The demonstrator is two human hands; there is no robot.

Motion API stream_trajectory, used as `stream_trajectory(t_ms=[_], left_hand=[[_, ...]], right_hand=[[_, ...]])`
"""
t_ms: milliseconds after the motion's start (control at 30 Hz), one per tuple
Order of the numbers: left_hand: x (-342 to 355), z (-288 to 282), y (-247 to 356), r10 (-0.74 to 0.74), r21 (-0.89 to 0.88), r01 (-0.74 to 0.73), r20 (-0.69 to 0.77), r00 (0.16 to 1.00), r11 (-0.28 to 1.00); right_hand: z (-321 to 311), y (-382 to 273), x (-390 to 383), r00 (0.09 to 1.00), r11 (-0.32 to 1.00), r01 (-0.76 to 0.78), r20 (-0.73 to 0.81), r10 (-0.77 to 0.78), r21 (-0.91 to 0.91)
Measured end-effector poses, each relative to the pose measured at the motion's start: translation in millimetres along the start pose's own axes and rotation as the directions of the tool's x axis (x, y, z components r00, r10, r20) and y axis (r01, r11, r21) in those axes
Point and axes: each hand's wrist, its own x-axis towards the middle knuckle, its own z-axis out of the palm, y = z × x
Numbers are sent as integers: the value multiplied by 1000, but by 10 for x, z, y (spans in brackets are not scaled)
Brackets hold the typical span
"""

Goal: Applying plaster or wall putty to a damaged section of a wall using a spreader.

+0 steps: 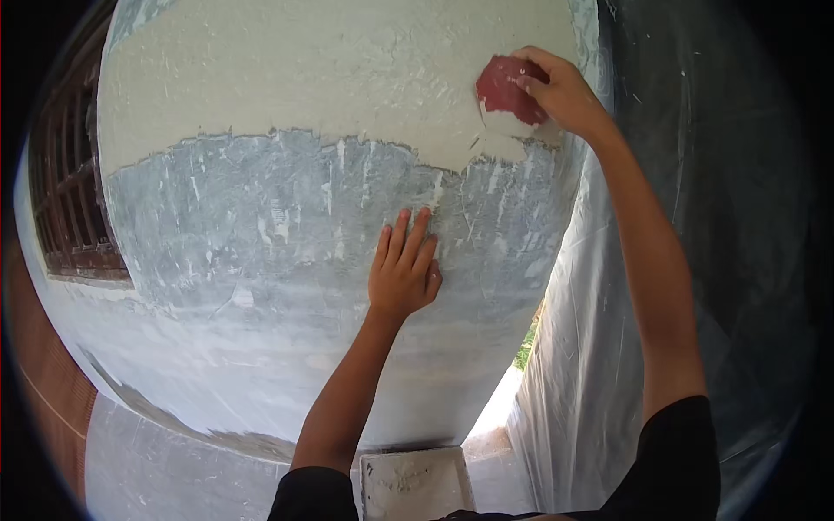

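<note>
High on the right of the wall, my right hand (565,95) grips a flat red scraper (504,91) with pale putty along its lower part, held against cream-coated plaster (330,78). My left hand (404,269) rests lower, palm side to the blue-grey, streaked part of the wall (217,226), fingers stretched out and slightly apart, holding nothing. The ragged edge of the cream coat runs across the wall above my left hand and just below the scraper.
A barred wooden window (74,174) is at the left. Translucent plastic sheeting (738,217) hangs along the right, beside a bright gap showing some greenery (526,347). A putty-smeared tray (413,495) sits below me. A brown ribbed surface (48,382) lies at the lower left.
</note>
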Motion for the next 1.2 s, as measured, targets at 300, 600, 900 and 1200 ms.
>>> stream_trajectory(t_ms=[300,600,900,1200], left_hand=[[-33,-6,0,8,6,-8,-14,1000,1000],[-7,-3,15,-5,0,5,-15,1000,1000],[-12,21,7,-4,5,4,-28,1000,1000],[-4,11,13,-8,11,8,-20,1000,1000]], right_hand=[[22,142,-105,995,998,15,-104,-9,59],[7,246,-285,969,987,-99,-213,124,123],[32,385,-476,946,971,-113,-275,170,210],[72,470,-642,909,938,-152,-329,256,311]])
